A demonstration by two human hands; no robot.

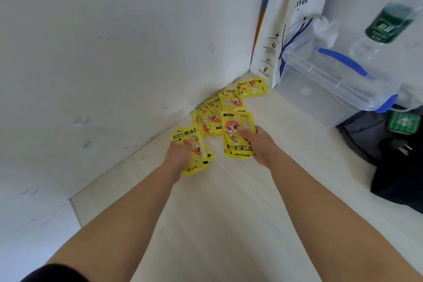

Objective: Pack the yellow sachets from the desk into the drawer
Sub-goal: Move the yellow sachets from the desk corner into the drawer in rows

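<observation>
Several yellow sachets with a red-haired cartoon figure lie along the wall in the far corner of the pale desk (229, 201). My left hand (179, 154) grips a small stack of sachets (196, 155) at the near left end of the row. A second stack of sachets (238, 137) is held by my right hand (258, 144), thumb on top of the front sachet. Behind them, loose sachets (229, 101) overlap one another up to the corner. No drawer is in view.
A white paper bag (286, 30) stands in the corner. To its right sits a clear plastic box with blue clips (325, 89), with a green-labelled bottle (389, 23) behind it. A dark bag (393, 158) lies at the right edge.
</observation>
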